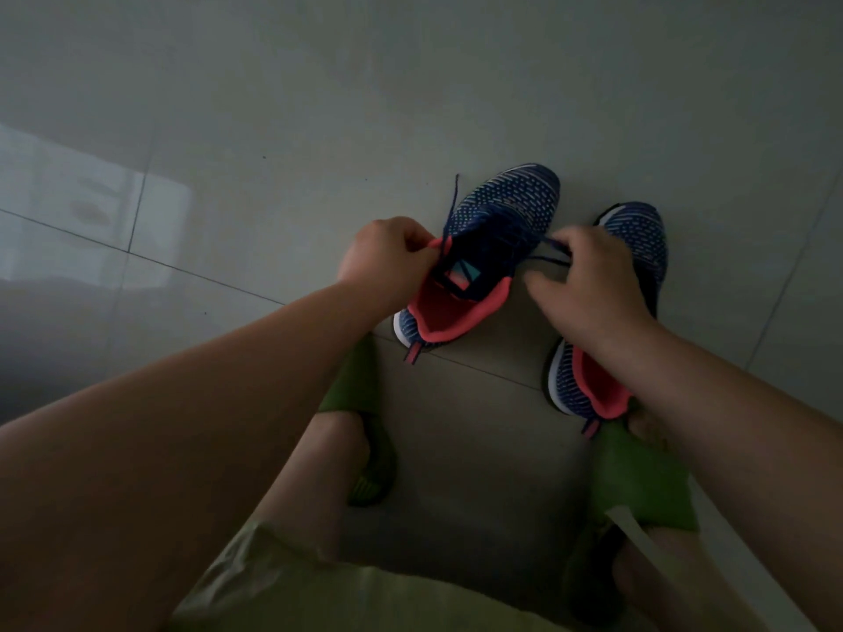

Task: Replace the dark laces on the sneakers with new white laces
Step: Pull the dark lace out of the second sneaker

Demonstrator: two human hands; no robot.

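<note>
Down on the grey tiled floor (273, 130) stand two navy knit sneakers with coral-pink linings, side by side and apart, toes pointing away from the person. The left sneaker (492, 248) sits just beyond a tile seam, tilted a little to the right, its collar open and a colourful insole label showing inside. The left hand (387, 262) has its fingers curled at the sneaker's near-left collar edge, pinching one end of the dark lace (451, 207), which rises from the fingers and trails up past the toe side. The right hand (588, 285) hovers between the two shoes, its thumb and forefinger pinched on the other end of the same lace, which runs taut from the eyelet area to the fingertips; the remaining fingers hang loosely curled. The right sneaker (638, 248) lies partly hidden under that hand and wrist, with its toe and pink heel lining in view and a pull tab at the heel. Nearer the person, two feet in green slippers (360, 380) rest on the floor, one behind each shoe, and pale green shorts (319, 595) fill the bottom edge. A pale reflection of light lies on the tiles toward the floor's left side.
</note>
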